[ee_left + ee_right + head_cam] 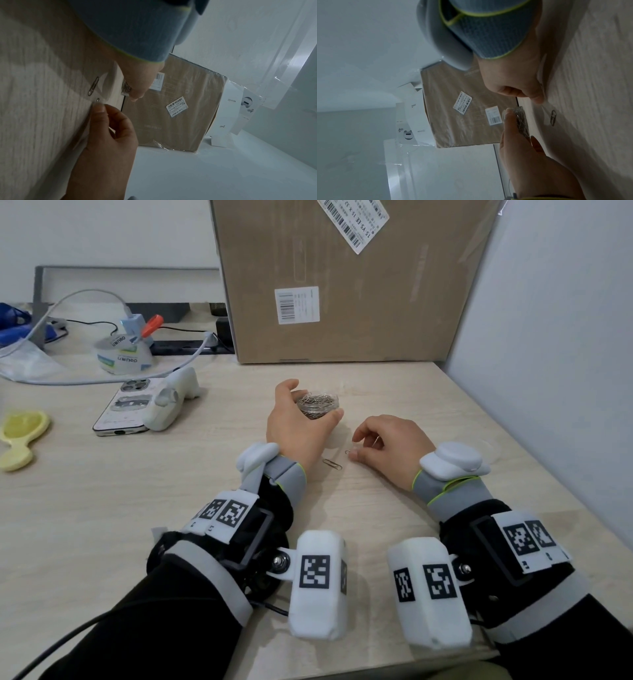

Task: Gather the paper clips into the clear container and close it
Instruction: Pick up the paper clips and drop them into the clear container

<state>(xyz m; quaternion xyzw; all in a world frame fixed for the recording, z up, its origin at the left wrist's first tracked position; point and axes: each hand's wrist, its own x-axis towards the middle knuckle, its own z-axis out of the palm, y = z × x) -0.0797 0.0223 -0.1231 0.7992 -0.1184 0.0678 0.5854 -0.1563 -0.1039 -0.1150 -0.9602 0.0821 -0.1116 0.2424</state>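
Silver paper clips [317,405], pale wood-grain table [137,491], brown cardboard box [359,285].

I count two loose paper clips [332,464] [348,453] on the table [137,491], one clear container [318,405] holding an uncountable heap. Also one cardboard box [342,278], one phone [125,409].

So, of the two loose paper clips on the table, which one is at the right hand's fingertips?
The smaller-looking clip, right at the right hand thumb tip. The other clip lies flat by the left hand's wrist, untouched.
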